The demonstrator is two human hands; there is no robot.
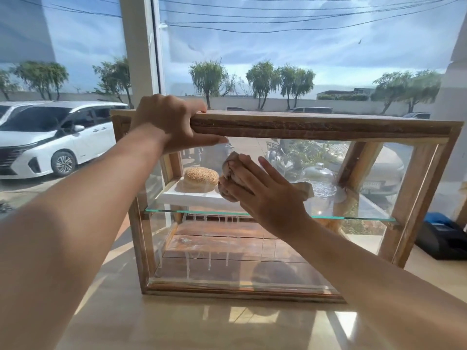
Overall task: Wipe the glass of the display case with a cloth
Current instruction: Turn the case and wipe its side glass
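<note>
At centre frame, the left hand (171, 122) grips the top edge of the display case (316, 127). The right hand (265, 193), fingers spread, presses a crumpled cloth (231, 168) on the front glass (227, 253); the hand hides most of the cloth.

Bright daylight through the window (303, 59) — sun patches on the counter (177, 324), wide-angle bending at edges.

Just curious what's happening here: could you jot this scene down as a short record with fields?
setting: display case on a counter by a window
left hand: gripping the case's wooden top edge
right hand: pressing a cloth on the front glass
inside: sesame bun on a white tray; glass dome
glass: white streaks below the shelf
</note>
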